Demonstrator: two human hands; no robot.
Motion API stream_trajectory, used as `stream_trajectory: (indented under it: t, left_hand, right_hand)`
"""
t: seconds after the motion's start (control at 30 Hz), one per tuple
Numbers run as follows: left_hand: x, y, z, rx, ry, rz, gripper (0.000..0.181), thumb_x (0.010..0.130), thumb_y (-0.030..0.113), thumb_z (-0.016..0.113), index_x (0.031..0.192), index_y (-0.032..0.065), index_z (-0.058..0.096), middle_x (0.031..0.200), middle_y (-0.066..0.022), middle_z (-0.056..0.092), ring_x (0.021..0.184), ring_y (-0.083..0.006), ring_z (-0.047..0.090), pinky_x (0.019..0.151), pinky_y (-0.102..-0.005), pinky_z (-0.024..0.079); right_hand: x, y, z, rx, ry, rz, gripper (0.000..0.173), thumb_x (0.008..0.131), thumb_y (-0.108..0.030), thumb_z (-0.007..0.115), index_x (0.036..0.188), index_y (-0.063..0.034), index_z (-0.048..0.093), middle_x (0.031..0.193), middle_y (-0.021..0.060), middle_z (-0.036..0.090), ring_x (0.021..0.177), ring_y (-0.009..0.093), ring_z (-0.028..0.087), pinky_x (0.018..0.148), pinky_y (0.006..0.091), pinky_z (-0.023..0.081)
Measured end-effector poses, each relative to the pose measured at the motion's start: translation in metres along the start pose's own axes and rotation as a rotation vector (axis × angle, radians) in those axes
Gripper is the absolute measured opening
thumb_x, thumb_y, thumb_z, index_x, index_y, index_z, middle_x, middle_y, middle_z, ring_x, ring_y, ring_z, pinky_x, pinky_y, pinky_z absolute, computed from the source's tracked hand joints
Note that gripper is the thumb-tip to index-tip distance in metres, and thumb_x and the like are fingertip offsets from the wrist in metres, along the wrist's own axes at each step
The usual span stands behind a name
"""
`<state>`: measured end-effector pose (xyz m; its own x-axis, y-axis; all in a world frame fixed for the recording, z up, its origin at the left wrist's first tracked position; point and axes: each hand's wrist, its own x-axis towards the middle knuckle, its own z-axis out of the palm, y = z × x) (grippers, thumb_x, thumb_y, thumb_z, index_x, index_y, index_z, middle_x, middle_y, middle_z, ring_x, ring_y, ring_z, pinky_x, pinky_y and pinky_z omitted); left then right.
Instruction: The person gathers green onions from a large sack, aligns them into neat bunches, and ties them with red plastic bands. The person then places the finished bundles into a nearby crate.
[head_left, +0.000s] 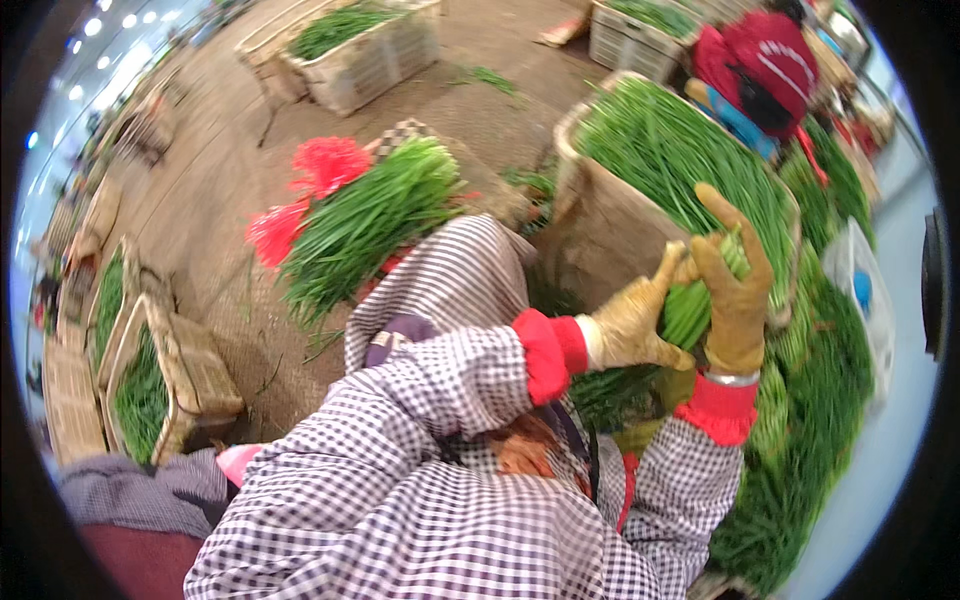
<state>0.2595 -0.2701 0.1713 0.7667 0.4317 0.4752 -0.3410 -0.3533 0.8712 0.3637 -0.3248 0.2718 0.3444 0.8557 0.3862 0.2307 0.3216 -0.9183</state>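
In yellowish work gloves, my left hand (637, 322) and my right hand (735, 292) hold a small bunch of green chives (686, 313) between them. The fingers of my left hand curve around its side, its thumb below. My right hand is around the upper end, where pale stalks show between thumb and fingers. Just beyond my hands stands a crate (564, 154) heaped with long chives (667, 142). A larger bundle of chives (375, 217) lies left of my knee, beside red plastic ties (330, 169).
More chives (817, 397) are piled along my right side, next to a white plastic bag (862, 300). A person in a red cap (765, 67) is close behind the crate. Other crates (367, 75) stand at the back, and more crates (202, 360) stand at left on the brown floor (225, 195).
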Motion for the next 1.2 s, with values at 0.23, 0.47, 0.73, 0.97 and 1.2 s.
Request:
stream_trajectory:
  t: [0.23,0.47,0.73,0.97,1.2]
  left_hand:
    - [-0.004,-0.012,-0.046,-0.648,0.048,-0.175,0.070,0.076,0.003,0.076,0.136,0.0067,0.040,0.130,-0.0051,0.052,0.117,-0.0142,0.049,0.097,-0.0339,0.045]
    - [0.004,0.085,-0.183,-0.028,0.543,-0.023,0.031,0.089,0.014,0.060,0.118,0.0056,0.053,0.100,-0.0101,0.063,0.085,-0.0190,0.062,0.071,-0.0328,0.054]
    - [-0.028,0.166,-0.351,0.805,0.433,-0.019,0.045,0.078,0.004,0.070,0.120,-0.0006,0.054,0.097,-0.0096,0.068,0.082,-0.0169,0.066,0.073,-0.0289,0.054]
    - [-0.134,0.050,-0.310,1.421,0.233,-0.602,0.063,0.066,0.007,0.074,0.125,0.0058,0.053,0.105,-0.0119,0.065,0.096,-0.0279,0.064,0.080,-0.0355,0.052]
    - [-0.148,-0.064,-0.309,1.651,0.260,-0.882,0.074,0.063,0.016,0.077,0.130,0.0106,0.045,0.100,-0.0059,0.058,0.095,-0.0254,0.057,0.081,-0.0372,0.047]
  right_hand:
    - [0.039,0.004,0.066,0.256,-0.009,-0.051,0.053,0.087,-0.018,0.066,0.132,0.0028,0.048,0.077,-0.0010,0.057,0.068,0.006,0.052,0.063,0.0184,0.043]
    - [0.110,-0.005,0.102,0.334,0.244,-0.153,0.058,0.093,-0.034,0.058,0.135,0.0031,0.043,0.098,0.0063,0.061,0.081,0.009,0.054,0.068,0.0191,0.042]
    - [0.094,0.133,0.149,0.199,-0.259,0.399,0.026,0.093,-0.018,0.059,0.115,-0.0033,0.062,0.078,0.0012,0.063,0.065,0.008,0.055,0.062,0.0213,0.047]
    - [0.075,0.225,0.185,0.160,-0.611,0.701,0.030,0.092,-0.009,0.058,0.122,-0.0031,0.059,0.086,0.0046,0.065,0.072,0.008,0.057,0.065,0.0219,0.049]
    - [0.073,0.258,0.259,-0.867,-0.889,0.096,0.051,0.086,-0.017,0.049,0.137,-0.0233,0.047,0.083,0.0179,0.067,0.073,0.037,0.065,0.064,0.0476,0.049]
